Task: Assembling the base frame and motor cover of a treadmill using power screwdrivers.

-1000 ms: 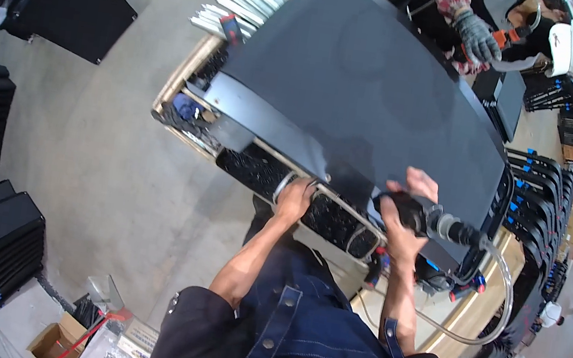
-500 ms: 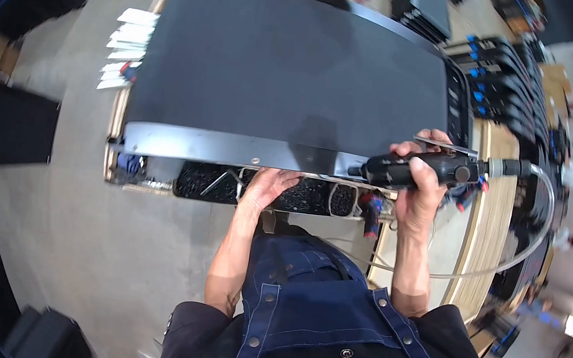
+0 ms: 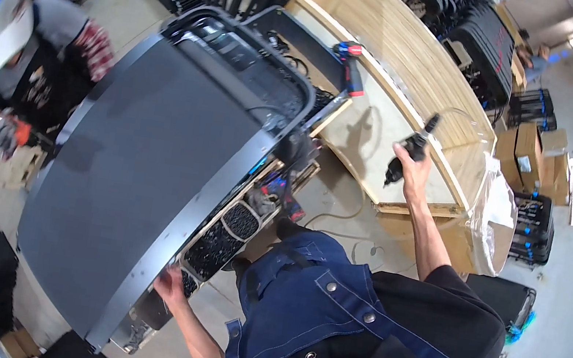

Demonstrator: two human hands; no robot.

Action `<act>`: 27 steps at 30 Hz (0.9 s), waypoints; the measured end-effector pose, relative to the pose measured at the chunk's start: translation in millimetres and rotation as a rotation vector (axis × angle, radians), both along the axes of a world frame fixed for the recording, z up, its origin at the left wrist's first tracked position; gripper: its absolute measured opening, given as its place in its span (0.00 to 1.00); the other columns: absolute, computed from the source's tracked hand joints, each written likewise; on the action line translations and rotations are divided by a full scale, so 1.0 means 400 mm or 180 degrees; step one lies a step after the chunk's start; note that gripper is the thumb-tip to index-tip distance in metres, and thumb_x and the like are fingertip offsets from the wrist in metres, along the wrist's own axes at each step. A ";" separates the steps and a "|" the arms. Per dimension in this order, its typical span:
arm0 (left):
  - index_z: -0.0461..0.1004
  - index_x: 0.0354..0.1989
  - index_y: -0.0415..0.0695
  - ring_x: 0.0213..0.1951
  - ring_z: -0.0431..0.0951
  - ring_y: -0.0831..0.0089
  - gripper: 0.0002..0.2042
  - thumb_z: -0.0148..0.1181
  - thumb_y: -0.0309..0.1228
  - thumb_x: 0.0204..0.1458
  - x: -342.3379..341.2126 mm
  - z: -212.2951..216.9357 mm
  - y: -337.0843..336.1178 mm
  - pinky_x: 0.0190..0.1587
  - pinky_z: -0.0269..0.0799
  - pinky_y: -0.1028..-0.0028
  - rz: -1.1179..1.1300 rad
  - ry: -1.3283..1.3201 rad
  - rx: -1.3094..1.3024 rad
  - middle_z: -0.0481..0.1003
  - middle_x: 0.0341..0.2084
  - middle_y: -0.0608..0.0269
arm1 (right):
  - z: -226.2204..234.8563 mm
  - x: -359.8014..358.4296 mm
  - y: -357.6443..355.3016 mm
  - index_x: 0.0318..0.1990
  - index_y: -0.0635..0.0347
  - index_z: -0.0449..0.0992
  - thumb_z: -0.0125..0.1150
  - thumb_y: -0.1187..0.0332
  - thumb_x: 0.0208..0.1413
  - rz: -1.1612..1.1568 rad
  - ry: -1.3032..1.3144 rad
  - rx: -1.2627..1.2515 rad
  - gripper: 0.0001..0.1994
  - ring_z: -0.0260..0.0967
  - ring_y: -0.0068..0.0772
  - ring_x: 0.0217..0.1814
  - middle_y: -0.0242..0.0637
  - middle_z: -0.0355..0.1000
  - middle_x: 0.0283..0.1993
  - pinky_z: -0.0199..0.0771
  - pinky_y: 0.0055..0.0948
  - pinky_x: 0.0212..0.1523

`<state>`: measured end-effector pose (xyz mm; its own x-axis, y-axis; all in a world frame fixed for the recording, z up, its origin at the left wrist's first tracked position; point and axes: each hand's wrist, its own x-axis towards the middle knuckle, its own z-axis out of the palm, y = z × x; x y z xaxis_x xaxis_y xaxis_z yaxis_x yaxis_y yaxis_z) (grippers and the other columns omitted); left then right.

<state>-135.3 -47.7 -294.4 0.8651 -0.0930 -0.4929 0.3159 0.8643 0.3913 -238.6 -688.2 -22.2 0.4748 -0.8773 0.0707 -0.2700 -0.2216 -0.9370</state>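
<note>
A treadmill deck with a dark belt (image 3: 152, 137) lies in front of me, its motor end at the far right uncovered. My left hand (image 3: 170, 286) is at the lower edge of the near silver side rail (image 3: 179, 226); its fingers look stretched out and are partly hidden there. Out to the right, my right hand (image 3: 415, 172) is wrapped round a black air screwdriver (image 3: 412, 153), its tip pointing down and its hose running back. Below the rail stand trays of small black screws (image 3: 213, 251).
Beneath the screwdriver is a wooden-framed table (image 3: 389, 139) carrying a red-and-black cordless driver (image 3: 353, 67). A second driver (image 3: 287, 198) lies by the screw trays. Across the deck, a co-worker (image 3: 45, 61) holds an orange drill (image 3: 16, 130). Cardboard boxes (image 3: 535, 161) stand at right.
My view has turned right. My right hand has carried the screwdriver away from the rail, out over the wooden-framed table. My left hand stays by the rail, farther from the motor end.
</note>
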 end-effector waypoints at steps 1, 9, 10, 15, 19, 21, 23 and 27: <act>0.74 0.54 0.38 0.51 0.77 0.62 0.21 0.66 0.32 0.53 -0.028 -0.004 0.024 0.51 0.74 0.63 -0.0372 -0.0473 -0.0442 0.77 0.51 0.55 | -0.053 0.021 -0.075 0.39 0.61 0.73 0.76 0.65 0.48 0.0178 0.0156 -0.0026 0.17 0.71 0.22 0.29 0.30 0.73 0.30 0.72 0.24 0.30; 0.79 0.35 0.50 0.34 0.79 0.75 0.08 0.60 0.39 0.62 -0.233 0.066 -0.250 0.38 0.77 0.71 -0.0632 0.2384 0.0524 0.80 0.29 0.71 | -0.579 0.239 -0.438 0.49 0.58 0.77 0.78 0.70 0.38 0.1316 0.1084 -0.0124 0.26 0.75 0.29 0.42 0.35 0.78 0.39 0.75 0.32 0.47; 0.79 0.35 0.50 0.34 0.79 0.75 0.08 0.60 0.39 0.62 -0.256 0.101 -0.278 0.38 0.77 0.71 -0.0945 0.2372 0.0657 0.80 0.29 0.71 | -0.626 0.271 -0.451 0.49 0.59 0.77 0.79 0.69 0.36 0.1327 0.1267 0.0008 0.27 0.76 0.33 0.42 0.37 0.79 0.40 0.75 0.34 0.49; 0.76 0.37 0.51 0.32 0.76 0.76 0.09 0.55 0.40 0.66 -0.270 0.160 -0.374 0.36 0.76 0.74 -0.1250 0.2533 0.1198 0.75 0.28 0.73 | -0.785 0.312 -0.552 0.49 0.65 0.74 0.78 0.66 0.39 0.0875 0.1960 0.0139 0.27 0.76 0.44 0.45 0.47 0.78 0.43 0.74 0.42 0.51; 0.74 0.39 0.50 0.31 0.75 0.76 0.07 0.55 0.37 0.65 -0.285 0.160 -0.386 0.34 0.74 0.76 -0.1408 0.2353 0.1796 0.74 0.29 0.71 | -0.719 0.279 -0.450 0.51 0.66 0.72 0.74 0.62 0.48 0.0856 0.2062 -0.0023 0.26 0.76 0.39 0.42 0.43 0.78 0.41 0.75 0.39 0.47; 0.75 0.42 0.48 0.31 0.76 0.76 0.08 0.57 0.37 0.63 -0.310 0.159 -0.381 0.33 0.74 0.75 -0.1443 0.2330 0.2279 0.75 0.29 0.69 | -0.565 0.242 -0.323 0.46 0.67 0.74 0.69 0.61 0.55 0.1206 0.1658 0.0686 0.19 0.75 0.31 0.40 0.40 0.77 0.40 0.75 0.36 0.44; 0.76 0.46 0.45 0.30 0.77 0.76 0.12 0.60 0.38 0.61 -0.349 0.123 -0.369 0.32 0.75 0.74 -0.1469 0.2306 0.2715 0.77 0.30 0.67 | -0.361 0.185 -0.204 0.42 0.67 0.77 0.63 0.61 0.61 0.1971 0.1465 0.1988 0.15 0.74 0.27 0.42 0.40 0.78 0.41 0.75 0.33 0.44; 0.77 0.47 0.40 0.27 0.78 0.76 0.13 0.59 0.36 0.61 -0.253 0.042 -0.490 0.30 0.77 0.74 -0.1732 0.2188 0.3634 0.79 0.30 0.63 | -0.379 0.057 -0.047 0.62 0.64 0.71 0.61 0.62 0.63 0.2567 0.1745 0.1414 0.24 0.72 0.32 0.53 0.45 0.72 0.60 0.71 0.32 0.56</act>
<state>-236.3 -243.8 -277.8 0.4158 0.3950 -0.8192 0.9058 -0.0991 0.4119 -215.6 -706.8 -174.0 0.7958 -0.1852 -0.5766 -0.6047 -0.1917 -0.7730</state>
